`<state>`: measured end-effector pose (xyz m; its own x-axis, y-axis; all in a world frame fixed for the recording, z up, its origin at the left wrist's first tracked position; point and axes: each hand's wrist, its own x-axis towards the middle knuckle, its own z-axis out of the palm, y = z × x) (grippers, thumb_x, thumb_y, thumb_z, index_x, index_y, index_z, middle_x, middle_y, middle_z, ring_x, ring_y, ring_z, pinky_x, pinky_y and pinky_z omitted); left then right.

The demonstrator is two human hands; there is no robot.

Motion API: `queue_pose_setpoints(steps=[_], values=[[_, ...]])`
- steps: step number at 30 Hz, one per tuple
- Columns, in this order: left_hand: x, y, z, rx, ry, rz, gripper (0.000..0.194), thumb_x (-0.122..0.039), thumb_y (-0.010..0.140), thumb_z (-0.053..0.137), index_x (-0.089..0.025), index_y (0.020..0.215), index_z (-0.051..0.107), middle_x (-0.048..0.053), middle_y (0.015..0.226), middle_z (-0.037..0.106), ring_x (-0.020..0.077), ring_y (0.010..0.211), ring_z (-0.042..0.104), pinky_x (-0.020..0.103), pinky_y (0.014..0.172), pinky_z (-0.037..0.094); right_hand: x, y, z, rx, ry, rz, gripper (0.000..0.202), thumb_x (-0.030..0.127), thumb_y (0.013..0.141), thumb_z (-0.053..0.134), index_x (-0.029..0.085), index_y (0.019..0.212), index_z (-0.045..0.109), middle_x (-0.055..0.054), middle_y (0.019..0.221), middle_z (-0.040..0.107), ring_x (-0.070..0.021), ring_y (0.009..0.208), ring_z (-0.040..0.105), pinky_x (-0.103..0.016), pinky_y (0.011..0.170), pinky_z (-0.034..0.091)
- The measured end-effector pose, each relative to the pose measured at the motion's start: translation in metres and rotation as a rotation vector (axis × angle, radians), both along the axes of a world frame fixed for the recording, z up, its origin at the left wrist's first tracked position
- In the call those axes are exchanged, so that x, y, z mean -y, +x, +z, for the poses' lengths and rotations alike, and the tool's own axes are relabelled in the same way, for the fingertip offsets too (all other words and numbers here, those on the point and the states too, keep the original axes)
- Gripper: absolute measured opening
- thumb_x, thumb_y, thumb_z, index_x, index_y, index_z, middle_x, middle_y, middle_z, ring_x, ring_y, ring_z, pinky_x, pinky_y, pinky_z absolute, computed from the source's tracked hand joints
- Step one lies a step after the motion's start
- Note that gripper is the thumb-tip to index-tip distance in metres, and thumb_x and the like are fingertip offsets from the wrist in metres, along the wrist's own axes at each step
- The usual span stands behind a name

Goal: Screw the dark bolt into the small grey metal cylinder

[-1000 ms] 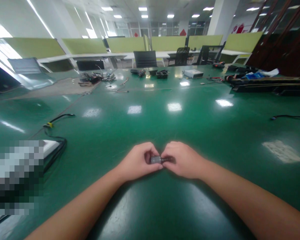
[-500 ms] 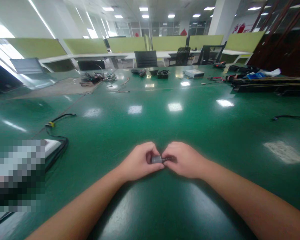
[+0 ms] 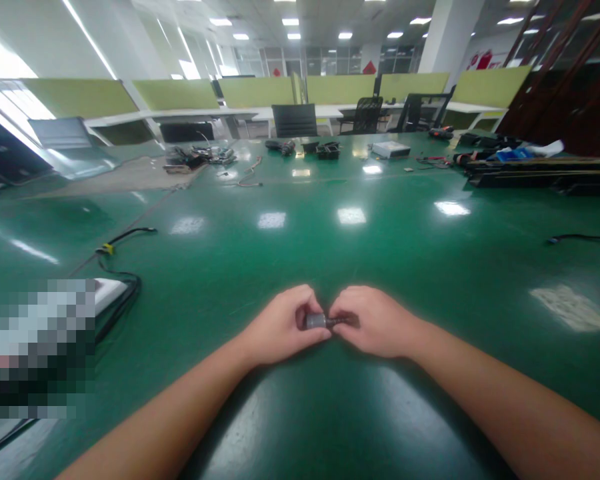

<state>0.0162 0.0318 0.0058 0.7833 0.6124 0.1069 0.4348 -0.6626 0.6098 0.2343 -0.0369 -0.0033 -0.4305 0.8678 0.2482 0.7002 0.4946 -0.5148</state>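
A small grey cylinder [image 3: 316,321] sits sideways between the thumb and fingers of my left hand [image 3: 285,327]. From its right end a thin dark rod [image 3: 337,321] points towards my right hand [image 3: 373,320], whose thumb and curled fingers pinch it. Cylinder and rod are in line and look joined; the exact kind of part is too small to make out. Both hands are close together, low over the near middle of the green tabletop [image 3: 300,253], with the fingertips almost meeting. Part of the rod is hidden behind the right fingers.
To the left lie a pixelated object [image 3: 40,333] and a black cable [image 3: 125,297]. Another cable [image 3: 580,237] lies at the right edge. Along the far side are a tangle of parts [image 3: 200,157], a flat silver box [image 3: 390,149] and long black bars [image 3: 540,175].
The whole view has shifted slightly, so everything appears a little further right. Both hands keep the same grip on the cylinder and rod.
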Motion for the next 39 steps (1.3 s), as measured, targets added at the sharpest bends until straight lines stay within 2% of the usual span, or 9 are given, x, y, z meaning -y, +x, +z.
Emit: queue_pose_setpoints(steps=[8,20,39], values=[[0.0,0.0,0.001,-0.006,-0.011,-0.002,0.027,-0.037,0.08,0.076,-0.017,0.086,0.058,-0.002,0.078,0.055,0.0141,0.068,0.05,0.025,0.061,0.036,0.001,0.003,0.003,-0.005,-0.017,0.006,0.004,0.02,0.085,0.067,0.019,0.088,0.068,-0.002,0.083,0.066,-0.0155,0.078,0.057,-0.027,0.071,0.04],[-0.001,-0.001,-0.001,0.008,-0.001,-0.012,0.028,-0.038,0.08,0.076,-0.018,0.085,0.058,-0.002,0.076,0.054,0.0135,0.067,0.05,0.024,0.06,0.036,0.0,0.006,-0.002,0.01,-0.011,-0.037,0.006,0.024,0.084,0.071,0.02,0.087,0.069,-0.002,0.084,0.066,-0.0166,0.081,0.057,-0.028,0.073,0.04],[0.0,0.0,0.003,0.009,-0.02,-0.013,0.027,-0.038,0.079,0.077,-0.018,0.084,0.06,-0.001,0.077,0.058,0.0147,0.069,0.053,0.025,0.063,0.039,0.003,0.014,0.007,0.043,-0.063,-0.045,0.006,0.022,0.083,0.073,0.019,0.086,0.069,-0.001,0.081,0.065,-0.0151,0.076,0.055,-0.027,0.069,0.038]])
